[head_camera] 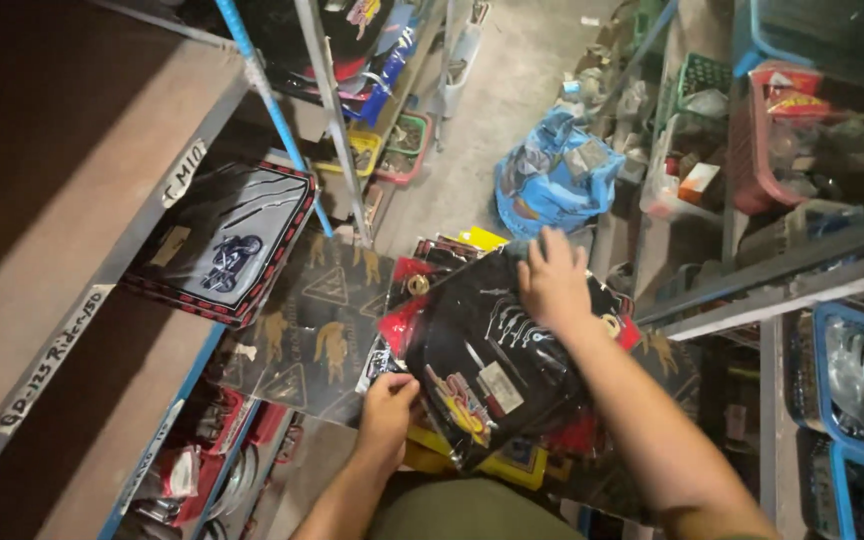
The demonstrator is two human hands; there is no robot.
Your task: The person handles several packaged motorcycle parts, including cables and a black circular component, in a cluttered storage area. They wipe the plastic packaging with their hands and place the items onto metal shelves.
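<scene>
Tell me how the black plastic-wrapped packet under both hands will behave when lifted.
The black packet probably flops: it already bends over the pile. Its glossy wrap looks slippery, so the left hand and right hand may slide. Likely light.

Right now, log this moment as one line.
left hand: grips stack's near edge | right hand: flat on black packet | stack: plastic-wrapped packets | shelves left and right | blue bag on floor

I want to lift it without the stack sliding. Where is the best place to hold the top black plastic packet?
Probably by two opposite edges of the top black packet: it lies flat and tilted on the pile, glossy and likely slippery. Left hand takes the near-left edge, right hand the far edge.
</scene>
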